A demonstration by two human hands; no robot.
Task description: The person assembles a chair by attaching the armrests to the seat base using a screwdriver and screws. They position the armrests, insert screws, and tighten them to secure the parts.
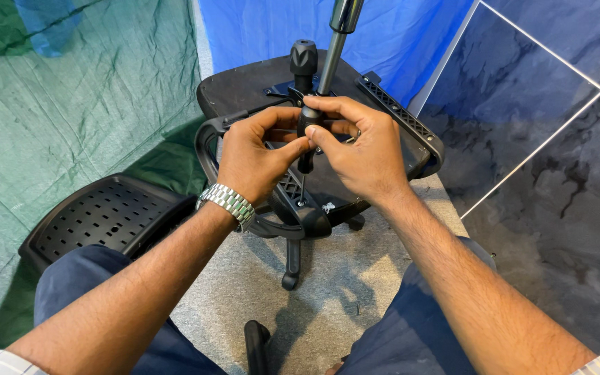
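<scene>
A: Where do we have our hands?

B: Both are up at the middle of the upturned chair seat [244, 87]; our left hand [255, 156] and right hand [359, 149] meet around a short black lever handle [307, 142] that stands upright under the seat mechanism; the thumbs and forefingers of both pinch it from either side, fingertips nearly touching.

A: So neither hand is spread?

B: No; both are curled and closed on that handle; the left wrist wears a silver metal watch [227, 201].

A: And what do we see about the handle?

B: Just behind it a black ribbed knob [303, 57] sticks up; beside the knob a shiny gas-lift column [338, 42] rises out of the top of the view; a black armrest [401, 114] lies along the right edge of the seat, and another curves round on the left [206, 142], below our left hand.

A: What lies farther out?

B: A perforated black backrest panel [102, 219] rests on the floor at the left, well apart from our hands; green cloth [71, 104] hangs behind it and blue cloth [258, 28] behind the seat; the seat sits on a grey mat [342, 278] beside dark marbled tiles [557, 173]; our knees in dark blue trousers [85, 285] frame the bottom.
</scene>
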